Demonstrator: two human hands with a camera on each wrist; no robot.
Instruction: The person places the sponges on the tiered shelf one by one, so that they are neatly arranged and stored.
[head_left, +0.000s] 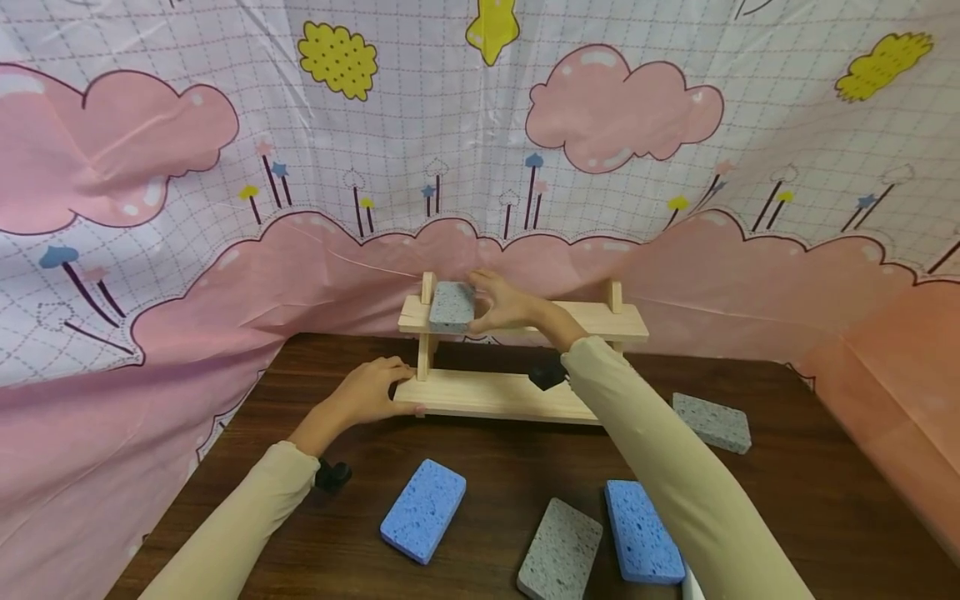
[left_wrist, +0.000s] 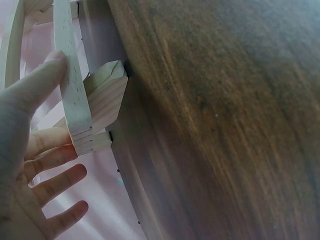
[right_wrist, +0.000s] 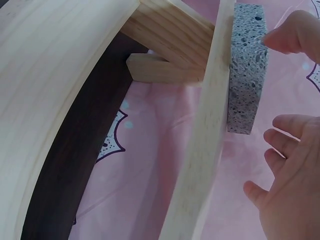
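Note:
A small two-tier wooden shelf (head_left: 517, 396) stands at the back of the table. My left hand (head_left: 367, 390) grips the left end of its lower board, thumb (left_wrist: 50, 72) along the front edge and fingers behind. On the upper board, at the left by the upright, a grey speckled sponge (head_left: 452, 306) lies flat. My right hand (head_left: 506, 302) is at the sponge's right side, fingers spread. In the right wrist view one fingertip (right_wrist: 272, 40) is right at the face of the sponge, while the other fingers stand apart from it.
Two blue sponges (head_left: 423, 510) (head_left: 643, 532) and a grey sponge (head_left: 561, 550) lie on the dark wooden table (head_left: 337, 533) in front. Another grey sponge (head_left: 712, 422) lies right of the shelf. A patterned pink and white cloth (head_left: 360, 275) hangs behind.

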